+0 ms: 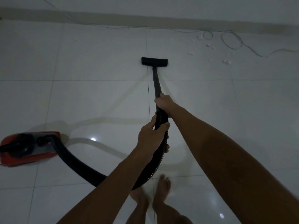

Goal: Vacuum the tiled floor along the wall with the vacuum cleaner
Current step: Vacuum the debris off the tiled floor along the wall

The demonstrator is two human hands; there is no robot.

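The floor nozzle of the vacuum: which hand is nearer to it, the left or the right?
Right. The right hand grips the black tube directly below the floor nozzle. The left hand holds the ribbed hose lower down, farther from it.

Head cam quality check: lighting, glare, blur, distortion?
Head view: dim and underexposed; glare spots on the tiled floor; bare feet motion-blurred; wide-angle bends the wall base; the floor nozzle stays sharp.
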